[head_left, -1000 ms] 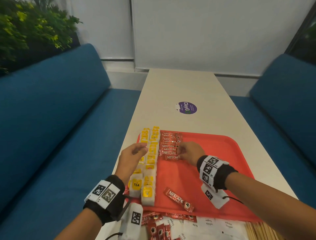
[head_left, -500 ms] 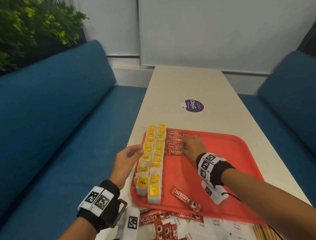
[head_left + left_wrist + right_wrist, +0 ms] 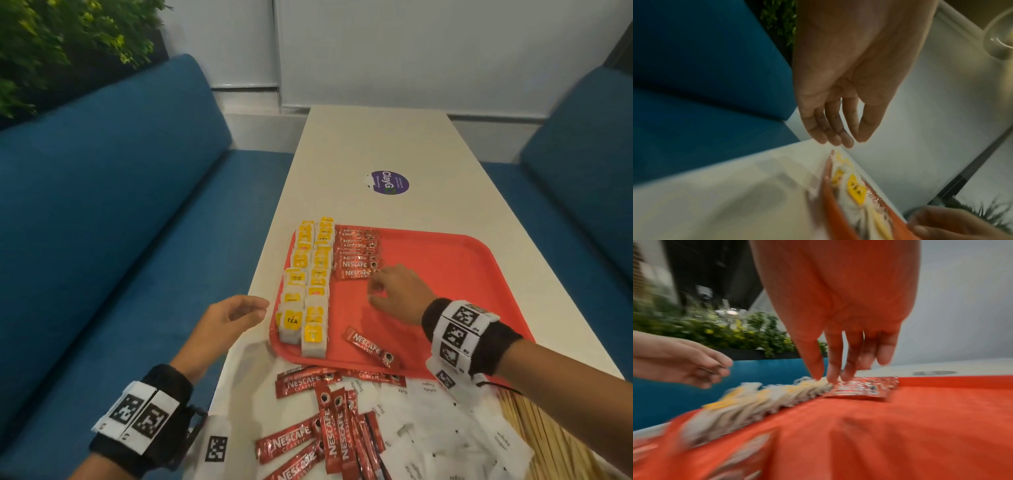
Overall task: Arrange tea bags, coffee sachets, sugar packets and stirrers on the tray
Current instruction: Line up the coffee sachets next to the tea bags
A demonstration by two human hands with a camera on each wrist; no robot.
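Note:
A red tray [image 3: 445,260] lies on the white table. Two rows of yellow-tagged tea bags [image 3: 308,284] fill its left side, and a column of red coffee sachets [image 3: 356,253] lies beside them. One loose sachet [image 3: 370,346] lies aslant near the tray's front edge. My right hand [image 3: 380,291] hovers over the tray just in front of the sachet column [image 3: 863,386], fingers loosely bent and holding nothing. My left hand [image 3: 246,311] hangs relaxed and empty to the left of the tray, beside the tea bags [image 3: 855,190]. More sachets [image 3: 329,428], white sugar packets [image 3: 438,438] and wooden stirrers [image 3: 548,435] lie on the table in front of the tray.
Blue benches [image 3: 102,222] flank the long white table [image 3: 376,144]. A purple round sticker [image 3: 388,182] sits beyond the tray. A green plant [image 3: 51,41] stands behind the left bench. The tray's right half [image 3: 462,274] is bare.
My right hand has drawn back from the sachet column toward me. My left hand has left the tea bags and moved off the tray to its left.

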